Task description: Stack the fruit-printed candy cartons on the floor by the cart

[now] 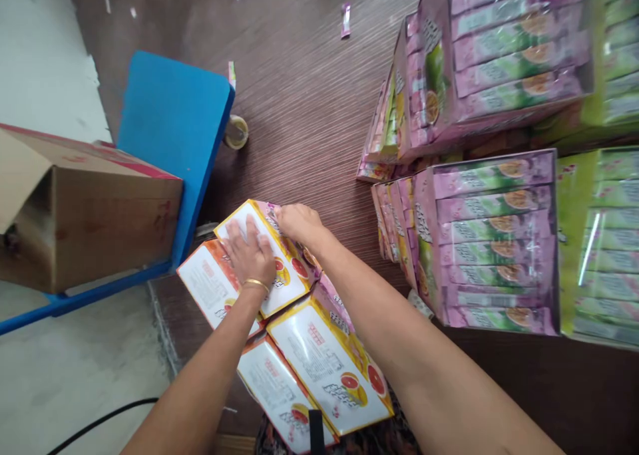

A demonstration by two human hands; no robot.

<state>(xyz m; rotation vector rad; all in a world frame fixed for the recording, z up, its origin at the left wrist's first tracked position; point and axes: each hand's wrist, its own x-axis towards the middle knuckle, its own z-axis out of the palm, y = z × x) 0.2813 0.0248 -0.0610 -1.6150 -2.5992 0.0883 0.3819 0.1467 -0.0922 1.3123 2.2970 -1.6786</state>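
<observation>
the left hand (248,250) lies flat on the top yellow box (262,259), right hand (298,223) pinching its far corner; light, stiff, glossy card, probably best gripped by its edges.

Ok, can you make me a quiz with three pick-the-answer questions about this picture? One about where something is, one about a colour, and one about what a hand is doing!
1. Where is the brown cardboard box?
A. On the blue stool
B. On the pink boxes
C. Under the table

2. What colour is the bangle on the left wrist?
A. Silver
B. Gold
C. Red

3. What is the left hand doing?
A. Holding a cup
B. Hanging in the air
C. Pressing flat on a yellow-edged pack

Answers:
1. A, the box rests on the blue stool at the left of the view.
2. B, the band at the wrist shines gold.
3. C, the palm lies spread on the white face of the pack, while the right hand grips its far corner.
</observation>
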